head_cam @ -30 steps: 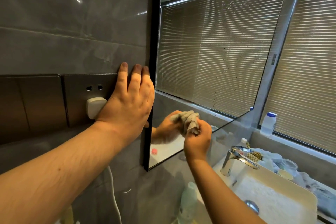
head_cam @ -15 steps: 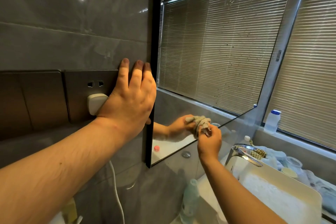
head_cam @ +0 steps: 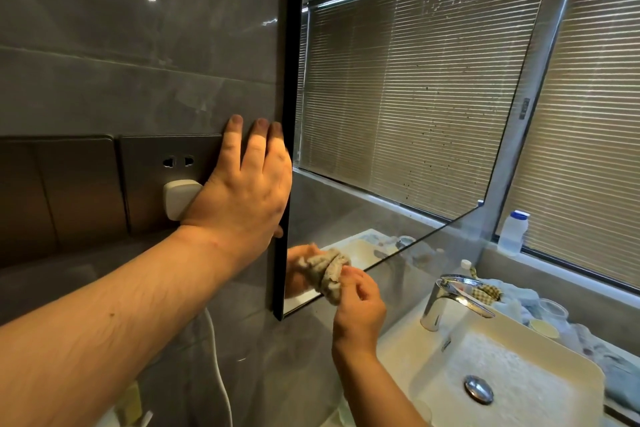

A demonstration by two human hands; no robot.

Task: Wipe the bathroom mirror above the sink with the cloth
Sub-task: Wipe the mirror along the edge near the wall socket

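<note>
Right hand (head_cam: 358, 312) pinches cloth (head_cam: 329, 270) against mirror (head_cam: 408, 97) bottom corner; left hand (head_cam: 246, 198) flat, fingers straight, on grey tiled wall (head_cam: 138, 45); sink (head_cam: 519, 367) below.

A: Count check. Hands?
B: 2. Left hand (head_cam: 247, 191) flat on the wall, right hand (head_cam: 360, 308) pinching 1 cloth (head_cam: 327, 272).
A: Fixtures?
B: 1 mirror (head_cam: 415, 97) at the grip, 1 sink (head_cam: 512, 367) below and right of it, 1 faucet (head_cam: 450, 298), 1 drain plug (head_cam: 479, 389).
A: Wall side?
B: 2 panels up-left of the grip: 1 blank plate (head_cam: 59, 191), 1 socket plate (head_cam: 162, 177). 1 white plug (head_cam: 180, 199), 1 cord (head_cam: 216, 357).
A: Bottles?
B: 1 blue-capped bottle (head_cam: 513, 230) on the sill, far right of the grip.
</note>
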